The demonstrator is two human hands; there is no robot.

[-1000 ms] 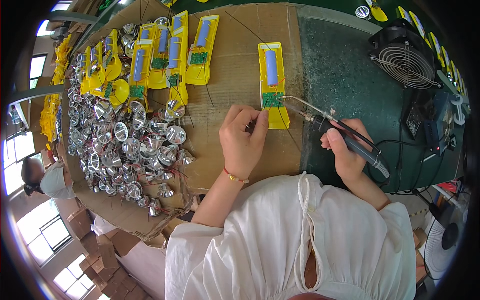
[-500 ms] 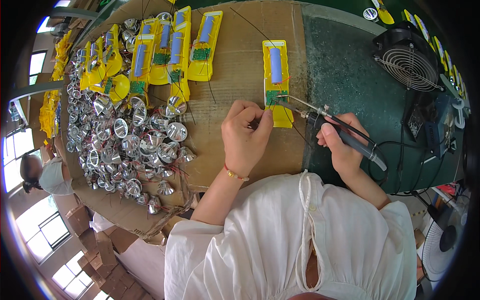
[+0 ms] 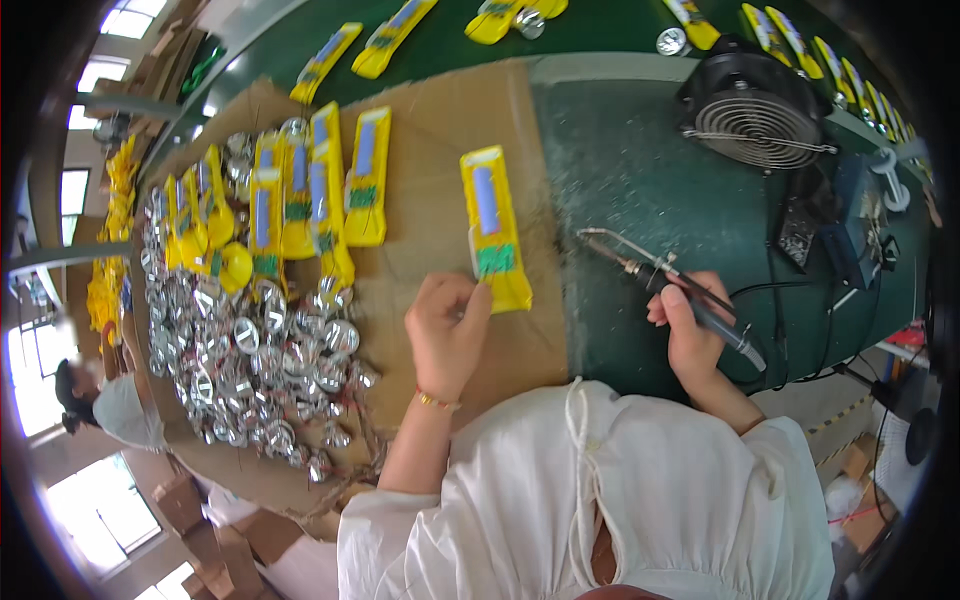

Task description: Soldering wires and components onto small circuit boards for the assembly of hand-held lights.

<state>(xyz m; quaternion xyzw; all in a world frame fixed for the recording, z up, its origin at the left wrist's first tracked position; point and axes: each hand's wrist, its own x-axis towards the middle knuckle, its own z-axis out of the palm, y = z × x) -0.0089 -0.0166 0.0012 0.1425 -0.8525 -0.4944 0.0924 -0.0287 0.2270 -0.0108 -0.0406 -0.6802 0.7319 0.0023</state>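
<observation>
A yellow plastic flashlight housing (image 3: 514,290) lies on the cardboard in front of me, with a purple cylindrical battery (image 3: 486,200) in its upper part and a green circuit board (image 3: 495,261) below. My left hand (image 3: 447,330) is beside its lower left edge, thumb and fingers pinched together. Whatever they pinch is too small or hidden to make out. In my right hand (image 3: 695,330) is a soldering iron (image 3: 690,302) with a thin metal tube along it. Its tip points left, apart from the board, over the green tabletop.
Many shiny reflector cups (image 3: 245,337) are heaped at left on a cardboard sheet (image 3: 410,230). More yellow housings (image 3: 365,180) stand behind them and along the far edge. A black fan (image 3: 755,115) with a wire guard sits at far right, near cables. Another person (image 3: 120,405) is at far left.
The soldering iron's tip has left the circuit board and moved right. My left hand stays pinched by the housing. The whole view has shifted, showing more of the far table.
</observation>
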